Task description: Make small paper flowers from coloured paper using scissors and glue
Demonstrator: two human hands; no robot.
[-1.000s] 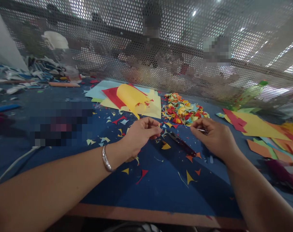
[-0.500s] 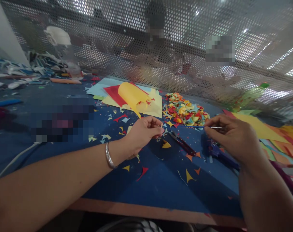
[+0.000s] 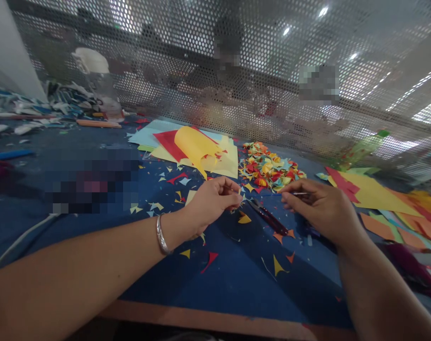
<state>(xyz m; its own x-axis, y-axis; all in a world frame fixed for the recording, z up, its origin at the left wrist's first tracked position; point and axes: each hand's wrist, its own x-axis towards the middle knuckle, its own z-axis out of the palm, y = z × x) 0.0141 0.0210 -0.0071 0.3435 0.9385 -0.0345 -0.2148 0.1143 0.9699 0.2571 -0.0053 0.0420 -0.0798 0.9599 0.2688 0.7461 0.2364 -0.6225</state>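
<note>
My left hand (image 3: 218, 201), with a silver bangle at the wrist, is closed, thumb and forefinger pinched on something too small to make out. My right hand (image 3: 317, 206) is closed on a thin silver needle-like piece (image 3: 300, 193). Between the hands runs a thin dark blue strand (image 3: 265, 194), roughly level; I cannot tell whether it is thread or part of a rod. Below it lie dark-handled scissors (image 3: 270, 219), beside a curled yellow scrap (image 3: 244, 218). Behind the hands is a heap of small coloured paper pieces (image 3: 272, 166).
Coloured sheets and a curled yellow paper (image 3: 192, 144) lie behind my left hand. More sheets (image 3: 382, 189) lie at right, near a purple object (image 3: 410, 267). A bottle (image 3: 103, 90) stands back left, before a perforated metal screen (image 3: 187, 61). Scraps dot the blue table (image 3: 229, 284).
My right hand has moved left, closer to my left hand, bringing the silver piece with it. The left hand stays almost in place. The view has tilted up slightly.
</note>
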